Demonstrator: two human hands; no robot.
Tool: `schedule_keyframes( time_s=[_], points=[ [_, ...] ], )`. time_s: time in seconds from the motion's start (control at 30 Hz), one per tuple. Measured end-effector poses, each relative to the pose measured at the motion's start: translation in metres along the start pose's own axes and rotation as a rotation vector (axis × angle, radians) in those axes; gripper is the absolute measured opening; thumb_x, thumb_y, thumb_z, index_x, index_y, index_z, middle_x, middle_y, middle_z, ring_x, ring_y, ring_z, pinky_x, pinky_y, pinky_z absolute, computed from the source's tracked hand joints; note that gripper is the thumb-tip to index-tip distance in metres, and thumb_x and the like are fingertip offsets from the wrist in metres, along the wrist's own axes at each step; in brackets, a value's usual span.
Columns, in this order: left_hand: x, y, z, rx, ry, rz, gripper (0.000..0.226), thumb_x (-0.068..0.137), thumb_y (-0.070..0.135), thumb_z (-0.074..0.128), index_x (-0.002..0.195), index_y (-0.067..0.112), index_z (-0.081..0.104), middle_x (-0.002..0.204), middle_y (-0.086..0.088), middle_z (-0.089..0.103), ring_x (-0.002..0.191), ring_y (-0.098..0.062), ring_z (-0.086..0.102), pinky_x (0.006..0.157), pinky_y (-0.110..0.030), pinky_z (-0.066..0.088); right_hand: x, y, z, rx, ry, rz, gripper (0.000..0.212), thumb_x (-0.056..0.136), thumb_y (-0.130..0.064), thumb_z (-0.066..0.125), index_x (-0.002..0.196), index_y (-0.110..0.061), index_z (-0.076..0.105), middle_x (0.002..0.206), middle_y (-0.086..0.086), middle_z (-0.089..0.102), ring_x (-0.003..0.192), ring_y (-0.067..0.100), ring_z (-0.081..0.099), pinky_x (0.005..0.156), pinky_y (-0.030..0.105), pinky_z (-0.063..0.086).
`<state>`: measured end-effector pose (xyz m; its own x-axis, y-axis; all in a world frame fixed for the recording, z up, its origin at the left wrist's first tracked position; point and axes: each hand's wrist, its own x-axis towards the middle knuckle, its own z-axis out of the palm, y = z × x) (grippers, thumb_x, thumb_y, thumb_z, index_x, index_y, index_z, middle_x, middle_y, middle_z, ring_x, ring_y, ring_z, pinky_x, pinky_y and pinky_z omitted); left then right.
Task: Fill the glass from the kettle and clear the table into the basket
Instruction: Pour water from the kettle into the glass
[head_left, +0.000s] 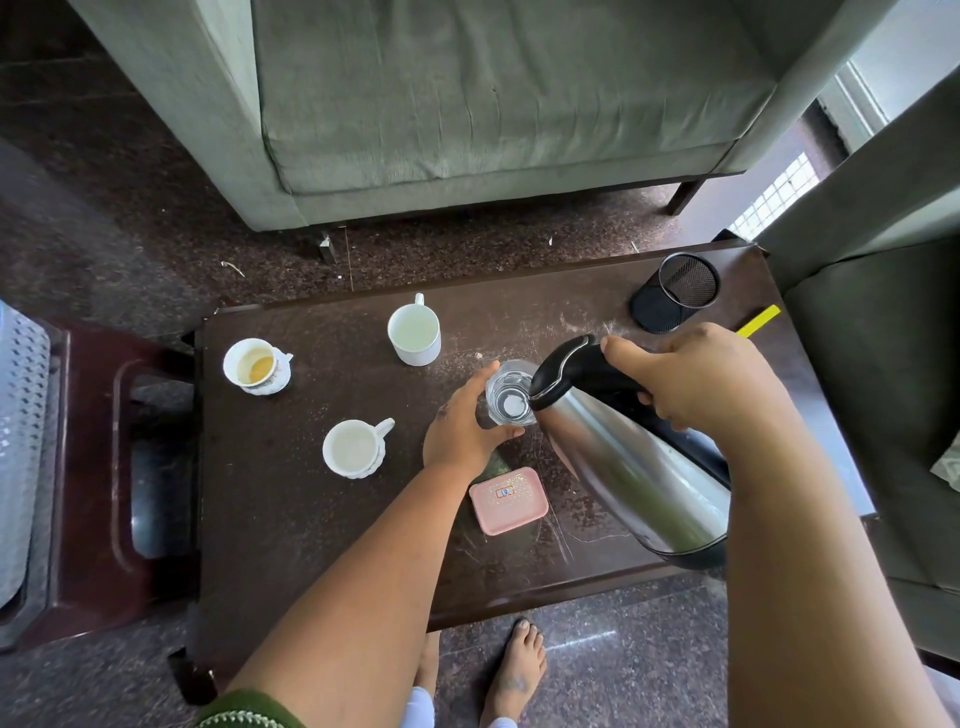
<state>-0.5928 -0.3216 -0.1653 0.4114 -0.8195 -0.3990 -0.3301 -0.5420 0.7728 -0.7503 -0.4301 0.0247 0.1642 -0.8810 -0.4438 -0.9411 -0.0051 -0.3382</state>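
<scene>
right hand (696, 379): wrapped tight on the black handle of the steel kettle (634, 462), tipped with its spout over the glass
left hand (462, 426): curled around the glass (511, 392), near the middle of the tabletop (291, 499)
cups: three white ones (one (255, 366) has brown dregs) toward the left edge
pink box (509, 500): near the front edge
mesh cup (685, 286): on its side at the far right corner

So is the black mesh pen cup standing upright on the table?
No, the black mesh pen cup lies tipped on its side at the far right of the dark wooden table, its open mouth facing the camera.
</scene>
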Motion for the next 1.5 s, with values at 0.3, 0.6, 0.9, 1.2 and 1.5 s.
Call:
schedule_keyframes(
  time_s=[0.3, 0.6, 0.9, 1.2, 1.5],
  points=[
    [-0.0006, 0.0016, -0.0010, 0.028, -0.007, -0.002, 0.082, 0.076, 0.037, 0.079, 0.141, 0.051, 0.031, 0.144, 0.013, 0.048, 0.131, -0.013, 0.047, 0.097, -0.033, 0.038, -0.0016, -0.0002, 0.0001, -0.029, 0.004, -0.011, 0.077, 0.052, -0.077, 0.039, 0.066, -0.005, 0.063, 0.054, 0.009, 0.064, 0.062, 0.028, 0.066, 0.064, 0.036, 0.054],
    [-0.0012, 0.0018, -0.0015, 0.031, -0.001, 0.003, 0.082, 0.076, 0.036, 0.079, 0.142, 0.049, 0.031, 0.143, 0.012, 0.049, 0.131, -0.015, 0.047, 0.100, -0.036, 0.039, -0.0033, 0.0008, -0.0009, -0.011, 0.017, -0.017, 0.071, 0.061, -0.073, 0.046, 0.061, -0.004, 0.063, 0.045, 0.006, 0.058, 0.057, 0.027, 0.064, 0.060, 0.034, 0.052],
    [-0.0007, 0.0018, -0.0018, 0.009, 0.004, -0.001, 0.082, 0.074, 0.035, 0.081, 0.141, 0.049, 0.034, 0.141, 0.013, 0.052, 0.131, -0.013, 0.047, 0.102, -0.040, 0.040, -0.0051, 0.0001, -0.0011, 0.002, 0.028, 0.018, 0.073, 0.058, -0.074, 0.045, 0.065, -0.004, 0.064, 0.052, 0.009, 0.062, 0.060, 0.027, 0.065, 0.059, 0.033, 0.051],
    [0.0007, 0.0003, -0.0014, 0.013, -0.007, 0.006, 0.082, 0.075, 0.037, 0.080, 0.141, 0.049, 0.033, 0.143, 0.013, 0.049, 0.132, -0.014, 0.046, 0.103, -0.041, 0.039, -0.0036, 0.0013, 0.0026, 0.022, 0.039, 0.024, 0.072, 0.060, -0.073, 0.048, 0.067, -0.003, 0.064, 0.053, 0.010, 0.062, 0.058, 0.027, 0.064, 0.061, 0.034, 0.052],
    [0.0009, -0.0012, -0.0018, 0.012, -0.002, 0.020, 0.081, 0.075, 0.037, 0.079, 0.141, 0.049, 0.033, 0.145, 0.014, 0.048, 0.133, -0.013, 0.045, 0.104, -0.042, 0.040, -0.0012, 0.0026, 0.0035, 0.009, 0.040, 0.017, 0.071, 0.065, -0.072, 0.050, 0.065, -0.002, 0.064, 0.054, 0.011, 0.062, 0.058, 0.028, 0.064, 0.059, 0.034, 0.051]
  ],
)
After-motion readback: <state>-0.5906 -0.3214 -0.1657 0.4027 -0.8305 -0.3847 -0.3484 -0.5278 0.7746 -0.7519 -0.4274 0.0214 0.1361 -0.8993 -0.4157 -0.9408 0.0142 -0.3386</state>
